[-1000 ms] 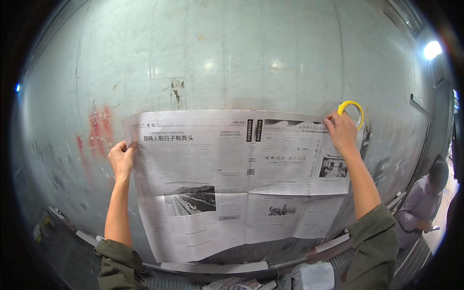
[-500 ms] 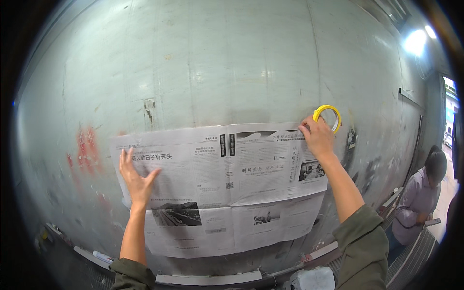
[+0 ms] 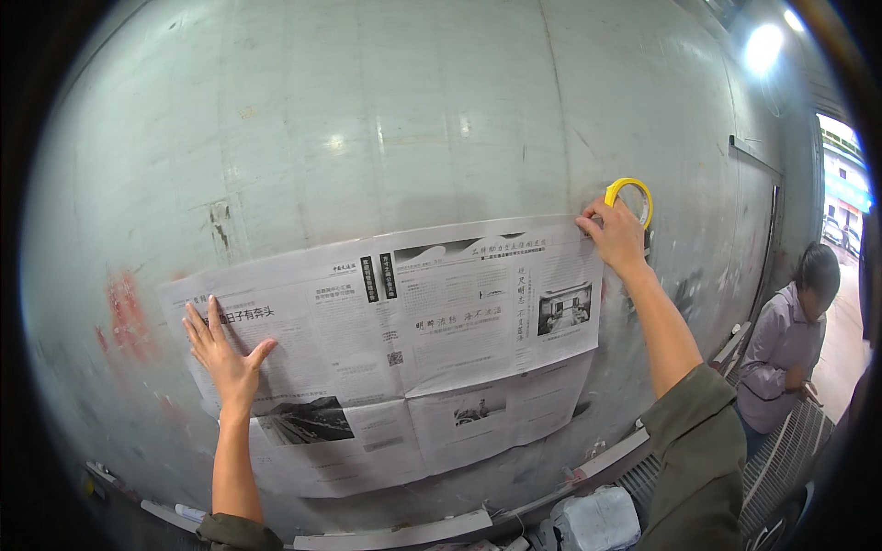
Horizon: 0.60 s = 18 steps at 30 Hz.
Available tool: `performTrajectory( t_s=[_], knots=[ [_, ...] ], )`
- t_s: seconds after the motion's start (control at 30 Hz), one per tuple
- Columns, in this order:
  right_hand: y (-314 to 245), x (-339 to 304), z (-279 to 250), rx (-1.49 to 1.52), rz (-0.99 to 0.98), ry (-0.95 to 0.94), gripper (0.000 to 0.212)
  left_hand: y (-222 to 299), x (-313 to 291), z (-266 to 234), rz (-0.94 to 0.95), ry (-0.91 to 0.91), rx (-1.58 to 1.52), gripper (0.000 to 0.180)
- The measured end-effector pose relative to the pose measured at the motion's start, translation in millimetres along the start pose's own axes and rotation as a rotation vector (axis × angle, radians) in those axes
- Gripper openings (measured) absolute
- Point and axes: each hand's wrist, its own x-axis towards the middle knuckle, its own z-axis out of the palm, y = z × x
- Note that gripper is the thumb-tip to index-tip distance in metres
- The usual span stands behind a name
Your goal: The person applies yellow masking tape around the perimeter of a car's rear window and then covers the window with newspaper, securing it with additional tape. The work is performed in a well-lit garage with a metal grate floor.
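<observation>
An unfolded newspaper sheet point(image 3: 459, 354) lies against a pale green metal wall point(image 3: 432, 101), its top edge rising toward the right. My left hand point(image 3: 223, 363) presses flat on its upper left part, fingers spread. At the top right corner, my right hand point(image 3: 617, 241) has its thumb and fingertips pinched together at the paper's edge. A yellow roll of tape point(image 3: 649, 202) hangs from that same hand, its ring standing out behind the knuckles. Whether a strip of tape is between the fingertips I cannot make out.
A ledge point(image 3: 395, 534) runs along the wall's foot. A whitish plastic container point(image 3: 599, 519) stands below, right of centre. Further right, another person point(image 3: 781, 354) in a light jacket stands by metal grating point(image 3: 776, 468), near a bright doorway point(image 3: 843, 193).
The view has turned somewhat, so the newspaper sits further left and looks more tilted. My right hand is now at the paper's top right corner. My left hand's fingers are spread flatter.
</observation>
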Motion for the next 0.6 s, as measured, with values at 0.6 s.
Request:
performTrajectory(
  t_s=[0.6],
  knots=[
    [40.1,4.6,-5.0,0.07,0.097,0.0,0.022,-12.0,3.5,4.1,0.089,0.016,0.008,0.127]
  ],
)
